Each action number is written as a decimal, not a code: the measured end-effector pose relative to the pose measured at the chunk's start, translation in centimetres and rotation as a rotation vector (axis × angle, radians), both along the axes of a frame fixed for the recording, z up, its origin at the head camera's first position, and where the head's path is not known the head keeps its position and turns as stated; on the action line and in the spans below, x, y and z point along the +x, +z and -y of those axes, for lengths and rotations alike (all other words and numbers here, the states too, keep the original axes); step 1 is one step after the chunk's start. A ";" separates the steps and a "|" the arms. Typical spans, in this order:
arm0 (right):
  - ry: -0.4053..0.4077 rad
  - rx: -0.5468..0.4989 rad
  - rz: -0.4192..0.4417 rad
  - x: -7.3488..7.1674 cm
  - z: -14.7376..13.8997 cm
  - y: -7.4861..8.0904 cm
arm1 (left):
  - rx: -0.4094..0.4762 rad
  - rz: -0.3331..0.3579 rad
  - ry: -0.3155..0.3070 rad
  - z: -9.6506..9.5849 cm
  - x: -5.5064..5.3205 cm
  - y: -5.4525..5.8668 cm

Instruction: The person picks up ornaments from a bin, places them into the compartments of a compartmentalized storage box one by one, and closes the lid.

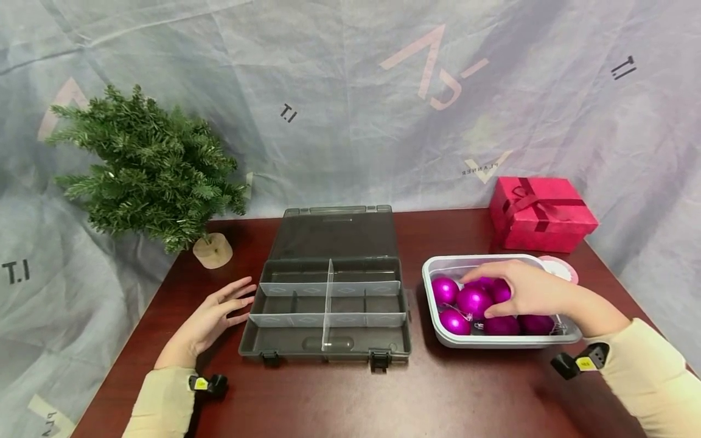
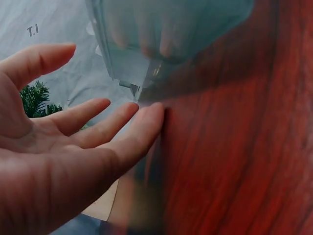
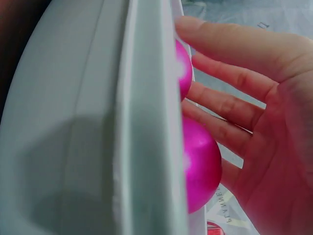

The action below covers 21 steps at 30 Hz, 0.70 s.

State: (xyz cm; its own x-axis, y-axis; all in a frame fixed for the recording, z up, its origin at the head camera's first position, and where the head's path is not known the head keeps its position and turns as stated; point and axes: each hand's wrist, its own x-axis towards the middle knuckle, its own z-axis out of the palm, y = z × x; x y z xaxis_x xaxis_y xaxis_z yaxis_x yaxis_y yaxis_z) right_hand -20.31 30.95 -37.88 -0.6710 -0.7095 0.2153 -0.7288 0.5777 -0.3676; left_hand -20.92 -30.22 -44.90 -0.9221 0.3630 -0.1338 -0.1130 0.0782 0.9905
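The right hand (image 1: 526,292) reached over the near rim of a pale plastic tub (image 1: 493,342), its grip apart, with the thumb and fingers spread on either side of a glossy magenta bauble (image 1: 474,302). Whether the fingertips touched that bauble could not be told; in the right wrist view the tub's wall hid part of it. More magenta baubles (image 1: 454,322) lay loosely together in the same tub, some with silvery hanging loops, and a few were partly covered by the hand.

The left hand (image 1: 216,313) lay just beside the left side of a smoky translucent organiser box (image 1: 285,338), its grip also apart, the fingers loosely extended and holding nothing. The organiser box stood left of the tub, its lid (image 1: 336,237) folded back flat behind it. A lengthwise divider (image 1: 328,304) and two clear cross dividers (image 1: 367,320) split its inside, and two black latches (image 1: 380,360) hung at the front.

Behind and left of the box stood a small artificial fir tree (image 1: 153,170) on a wooden base (image 1: 212,250). A red gift box (image 1: 542,210) with a dark ribbon sat behind the tub, near a pink and white round item (image 1: 558,267) partly hidden by the tub. Everything rested on a reddish-brown surface (image 1: 350,401) before a grey printed cloth (image 1: 328,91)
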 end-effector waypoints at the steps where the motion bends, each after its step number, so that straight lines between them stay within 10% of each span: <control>1: 0.006 0.007 0.001 0.0 0.0 -0.1 | 0.002 0.003 -0.008 0.0 0.0 -0.1; 21: -0.004 -0.060 -0.023 -0.9 -0.3 -1.0 | -0.013 0.007 -0.024 -0.6 -0.3 -1.0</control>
State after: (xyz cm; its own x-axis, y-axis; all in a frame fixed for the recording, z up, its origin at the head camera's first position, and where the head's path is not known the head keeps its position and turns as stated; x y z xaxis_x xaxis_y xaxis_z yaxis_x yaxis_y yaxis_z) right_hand -21.17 31.28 -38.86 -0.6682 -0.6920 0.2731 -0.7352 0.5580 -0.3848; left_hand -21.26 -29.62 -45.94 -0.9123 0.3828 -0.1451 -0.1180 0.0936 0.9886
